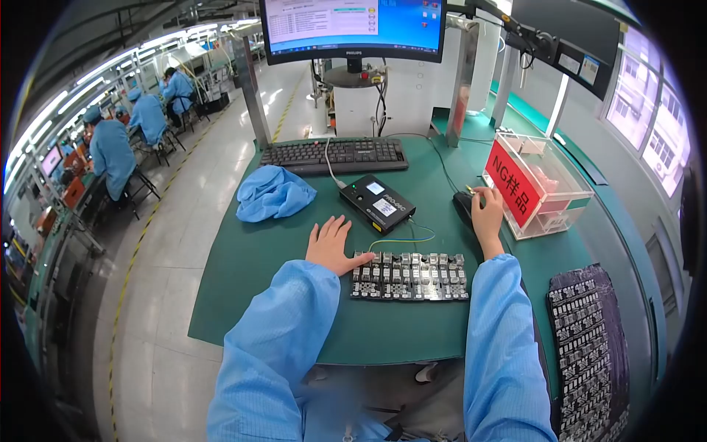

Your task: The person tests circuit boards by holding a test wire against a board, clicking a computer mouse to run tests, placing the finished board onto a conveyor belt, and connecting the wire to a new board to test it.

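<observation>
My left hand (333, 249) rests on the green mat with its fingers spread. Its thumb touches the upper left corner of a panel of small circuit boards (409, 277). A thin yellow-and-blue cable runs from that corner to a black box marked PRO-06C (377, 204). My right hand (487, 215) is beside a black computer mouse (462, 208), its fingers curled. At its fingertips shows a small yellowish piece (470, 189), too small to name. Whether the hand also touches the mouse is hard to see.
A black keyboard (335, 155) lies below the monitor (353, 28). Left of the black box is a crumpled blue cloth (275, 193). A clear box with a red label (515, 183) stands at right. More board panels (589, 346) lie front right. Several people sit at left.
</observation>
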Demonstrator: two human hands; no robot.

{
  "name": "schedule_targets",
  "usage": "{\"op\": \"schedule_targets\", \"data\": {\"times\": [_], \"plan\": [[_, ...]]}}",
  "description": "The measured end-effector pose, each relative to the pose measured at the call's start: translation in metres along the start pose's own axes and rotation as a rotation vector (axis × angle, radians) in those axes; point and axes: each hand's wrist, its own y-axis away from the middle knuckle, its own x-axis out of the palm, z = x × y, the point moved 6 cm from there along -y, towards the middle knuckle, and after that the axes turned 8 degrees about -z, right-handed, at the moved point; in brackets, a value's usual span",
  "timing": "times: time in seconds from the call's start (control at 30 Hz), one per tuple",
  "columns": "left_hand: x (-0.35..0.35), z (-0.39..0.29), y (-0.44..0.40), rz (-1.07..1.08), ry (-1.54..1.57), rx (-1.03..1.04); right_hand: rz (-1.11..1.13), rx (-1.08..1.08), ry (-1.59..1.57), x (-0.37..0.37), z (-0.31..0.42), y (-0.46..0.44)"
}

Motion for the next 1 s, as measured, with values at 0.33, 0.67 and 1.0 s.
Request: {"op": "schedule_targets", "data": {"times": [0.33, 0.67, 1.0], "plan": [[0.003, 0.003, -0.001, 0.026, -0.012, 0.001, 0.201, -0.179, 0.132, 0.018, 0.012, 0.018], [0.004, 0.002, -0.001, 0.046, -0.021, -0.009, 0.259, -0.113, 0.165, 0.021, 0.001, 0.02], [0.003, 0.002, -0.002, 0.045, -0.018, -0.008, 0.327, 0.019, 0.188, 0.013, 0.004, 0.018]]}}
